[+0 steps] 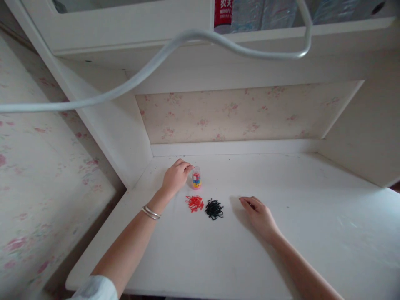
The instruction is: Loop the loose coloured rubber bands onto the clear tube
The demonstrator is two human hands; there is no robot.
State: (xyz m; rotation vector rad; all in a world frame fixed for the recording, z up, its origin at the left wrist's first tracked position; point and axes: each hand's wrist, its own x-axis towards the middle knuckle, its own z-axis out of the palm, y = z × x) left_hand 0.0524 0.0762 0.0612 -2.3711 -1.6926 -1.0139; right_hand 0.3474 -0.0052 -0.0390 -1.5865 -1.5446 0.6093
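A small clear jar (pixel 196 179) with red, blue and yellow bits inside stands upright on the white tabletop. My left hand (pixel 177 175) is at its upper left, thumb and fingers pinched beside the rim, with a tiny bit of red showing at the fingertips that looks like a small rubber band. In front of the jar lies a loose pile of red rubber bands (pixel 195 203). Just right of it is a pile of black rubber bands (pixel 214 209). To the right of both piles, my right hand (pixel 258 214) rests near the table with curled fingers; anything in them is hidden.
A thick pale cable (pixel 162 56) crosses the upper view, in front of the overhead shelf (pixel 134 25). Wrapped bottles (pixel 262 16) stand on that shelf. A low back ledge (pixel 237 148) and a side panel (pixel 359 137) bound the white table (pixel 193 258).
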